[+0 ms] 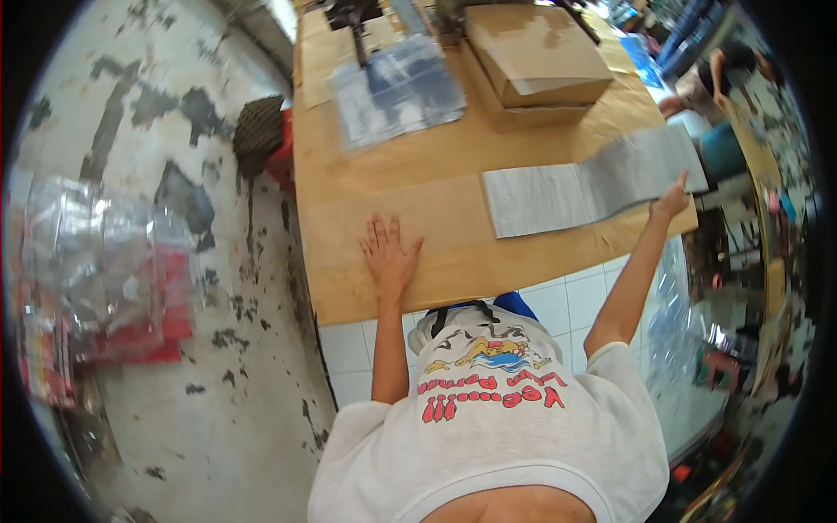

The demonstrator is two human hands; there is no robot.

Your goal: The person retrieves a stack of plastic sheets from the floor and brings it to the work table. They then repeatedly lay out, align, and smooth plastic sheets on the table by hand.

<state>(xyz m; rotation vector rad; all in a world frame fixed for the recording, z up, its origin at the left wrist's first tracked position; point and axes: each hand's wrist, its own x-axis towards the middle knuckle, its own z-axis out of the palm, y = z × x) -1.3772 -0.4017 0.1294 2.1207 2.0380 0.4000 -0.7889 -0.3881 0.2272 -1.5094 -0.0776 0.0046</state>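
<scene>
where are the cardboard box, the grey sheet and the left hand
Cardboard box [542, 52], head view: top face
Grey sheet [602, 186], head view: its middle
Left hand [391, 258], head view: back of the hand

One grey strip [597, 187], perhaps two boxes [545, 52]

Fairly bright, even light covers the brown tabletop [462, 270], leaving only soft shadows; small white glints dot the clear plastic bags [96, 261]. Fisheye distortion bows straight edges, black vignetting fills the corners, and the far right looks smeared and soft
</scene>
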